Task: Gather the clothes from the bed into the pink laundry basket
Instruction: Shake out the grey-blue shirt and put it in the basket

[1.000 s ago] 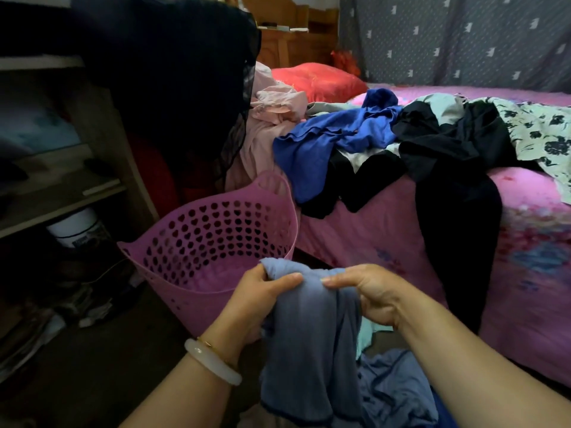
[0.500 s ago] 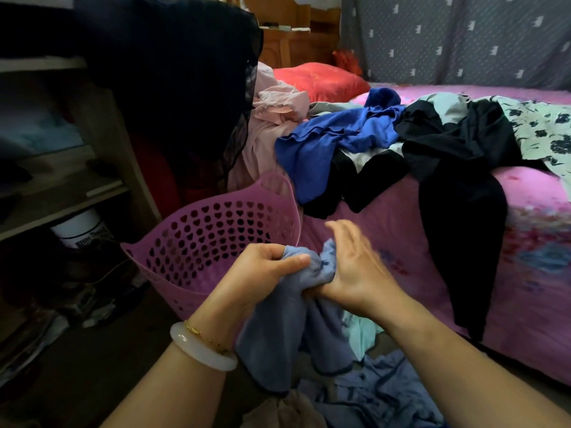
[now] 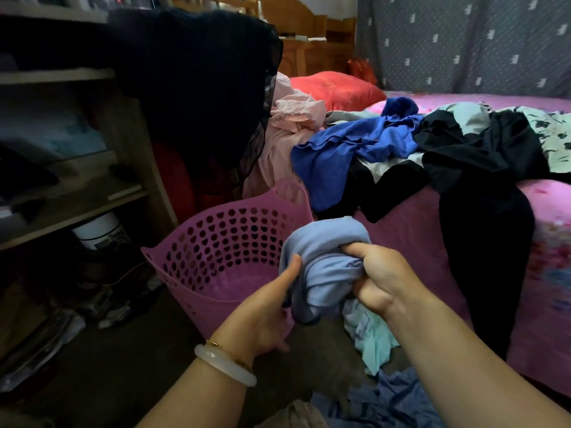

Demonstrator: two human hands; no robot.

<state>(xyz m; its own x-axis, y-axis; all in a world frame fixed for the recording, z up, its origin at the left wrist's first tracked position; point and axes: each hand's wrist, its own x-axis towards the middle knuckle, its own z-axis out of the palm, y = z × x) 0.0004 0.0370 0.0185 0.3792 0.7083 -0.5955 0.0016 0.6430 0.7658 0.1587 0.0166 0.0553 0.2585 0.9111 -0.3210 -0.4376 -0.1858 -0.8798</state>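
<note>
Step in hand, by the look of it: bundling one garment for the drop. Pale blue garment (image 3: 324,261) bunched into a wad between both hands, just at the near right rim of the pink laundry basket (image 3: 197,273), which stands on the floor against the bed (image 3: 411,251) and appears to hold nothing yet. Left hand (image 3: 265,313) at the wad's left side, thumb pressed up along the cloth, remaining fingers curled beneath and mostly hidden; gripping, as far as can be told. Right hand (image 3: 377,279) closed around the wad's right side, fingers dug into the folds. White bangle (image 3: 225,366) on the left wrist. Still on the bed: a royal blue garment (image 3: 349,149), black clothes (image 3: 475,156) draped over the edge, a floral white piece (image 3: 553,140) at far right, a pale pink heap (image 3: 287,131) near the red pillow (image 3: 333,91). More cloth on the floor below the hands, a mint piece (image 3: 370,338) among it. Next move, judged from this: carry the wad leftward over the basket mouth and release with both hands, taking care that no trailing end catches on the rim. Task barely begun, with nearly the whole pile left to gather.
</note>
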